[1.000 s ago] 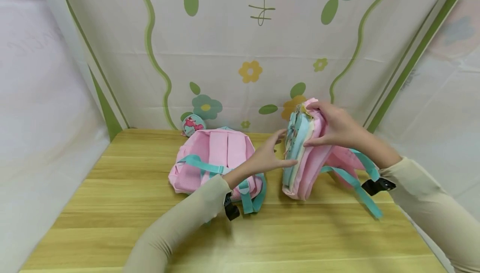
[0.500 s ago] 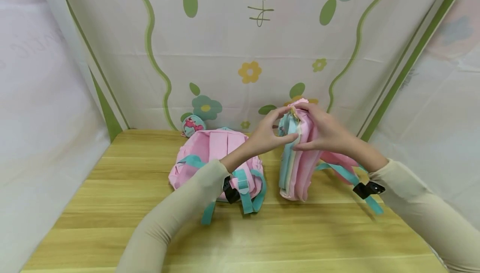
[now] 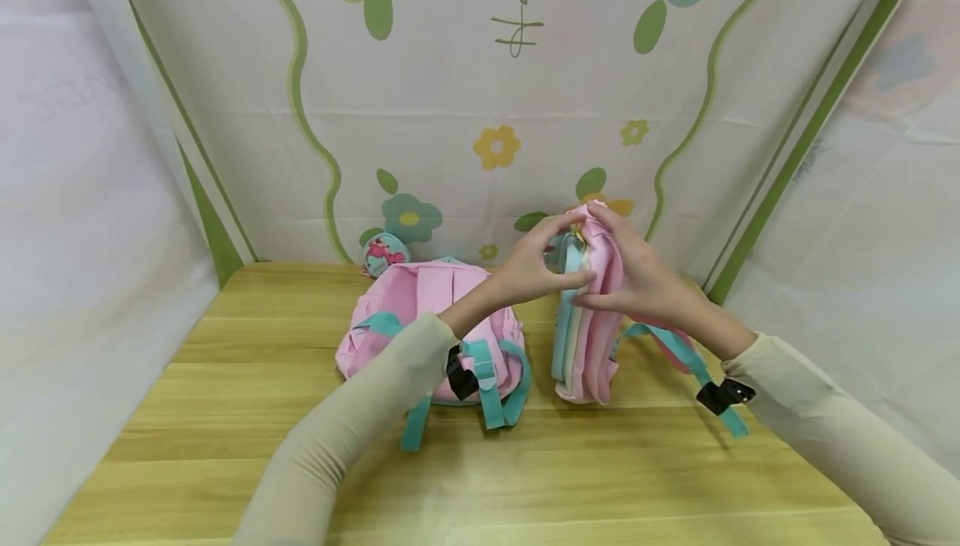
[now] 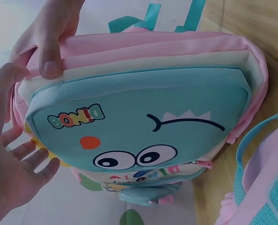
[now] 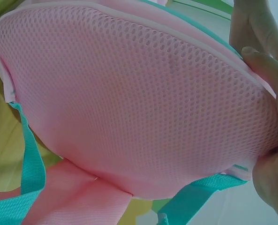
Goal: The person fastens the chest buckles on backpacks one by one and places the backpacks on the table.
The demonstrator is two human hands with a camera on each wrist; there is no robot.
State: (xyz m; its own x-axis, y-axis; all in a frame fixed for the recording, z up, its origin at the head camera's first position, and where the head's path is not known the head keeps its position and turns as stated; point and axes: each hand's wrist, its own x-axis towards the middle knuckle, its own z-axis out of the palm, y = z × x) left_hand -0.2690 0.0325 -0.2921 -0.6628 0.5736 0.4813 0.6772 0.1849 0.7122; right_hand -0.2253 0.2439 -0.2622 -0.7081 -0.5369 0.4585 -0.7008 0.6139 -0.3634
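A pink and light-blue child's backpack (image 3: 596, 363) stands on edge at the right of the table, side toward me. My right hand (image 3: 648, 275) grips its upper end, thumb on the near side. The left hand (image 3: 528, 267) is held in a C shape at the same end; in the left wrist view its fingers spread loosely by the blue front panel (image 4: 176, 108) with a dinosaur face, the thumb close to the pink edge. The right wrist view is filled by the pink mesh back (image 5: 129, 93). Left of it lies a second pink backpack (image 3: 435, 288), straps up, partly behind my left forearm.
A small round light-blue pouch (image 3: 386, 255) with a pink figure is at the back of the wooden table (image 3: 225, 379), against the flowered cloth (image 3: 420, 96). Teal straps (image 3: 693, 363) trail right of the standing backpack, near my right wrist.
My left hand has moved up and right to the backpack's upper end. The backpack has turned more upright and shifted slightly left, with the right hand still gripping it.
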